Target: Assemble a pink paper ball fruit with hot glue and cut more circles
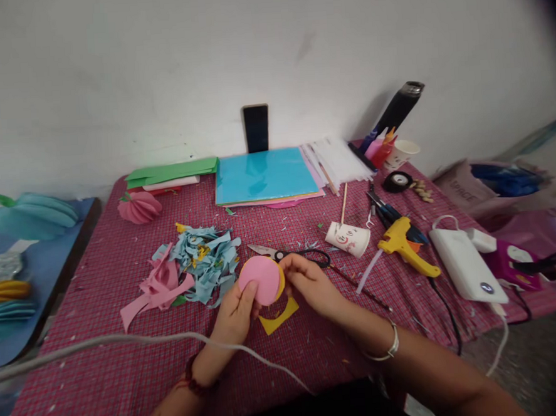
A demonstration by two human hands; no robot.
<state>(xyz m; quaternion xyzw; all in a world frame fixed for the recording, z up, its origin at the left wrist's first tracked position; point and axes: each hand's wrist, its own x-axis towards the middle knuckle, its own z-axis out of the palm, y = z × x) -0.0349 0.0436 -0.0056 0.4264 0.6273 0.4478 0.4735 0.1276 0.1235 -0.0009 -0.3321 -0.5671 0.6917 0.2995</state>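
A pink paper circle (260, 273) lies over a yellow paper circle (281, 283), whose edge shows on the right. My left hand (236, 312) is closed on both, thumb on the pink face. Fingers of my right hand (312, 287) are pinched at the yellow circle's right edge. Just beyond the hands rest scissors (319, 259) with black handles, partly hidden by the right hand. Below the circles is a yellow paper offcut (281, 321). To the left, blue paper scraps (208, 262) and pink paper scraps (162, 281) are heaped.
A yellow glue gun (406, 247), a tipped paper cup (348, 238) and a white power bank (467, 265) lie to the right. Blue sheets (266, 174) and a phone (257, 127) are at the back. A pale cable (173, 337) crosses in front of my left wrist.
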